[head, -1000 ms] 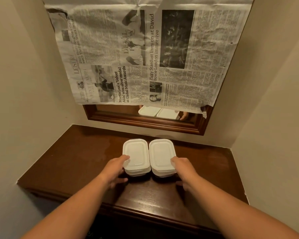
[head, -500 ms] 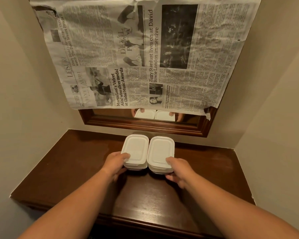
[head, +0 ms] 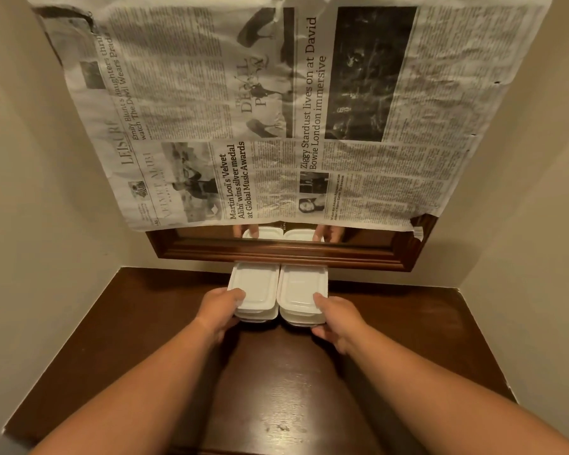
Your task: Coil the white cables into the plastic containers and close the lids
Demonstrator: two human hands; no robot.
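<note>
Two white plastic containers with closed lids stand side by side on the dark wooden table (head: 408, 323), close to the back wall. My left hand (head: 220, 310) grips the near left corner of the left container (head: 260, 284), thumb on its lid. My right hand (head: 337, 318) grips the near right corner of the right container (head: 301, 287) the same way. Each looks like a stack of containers, judging by the layered sides. No white cable is visible; the contents are hidden by the lids.
A wood-framed mirror (head: 283, 254) hangs on the back wall just above the containers, mostly covered by a newspaper sheet (head: 276, 110). Its bare strip reflects the lids and my fingers. Beige walls close in on the left and right of the table.
Both hands have pushed the two containers away from me, from mid-table to right under the mirror frame. The grip on the corners stays the same.
</note>
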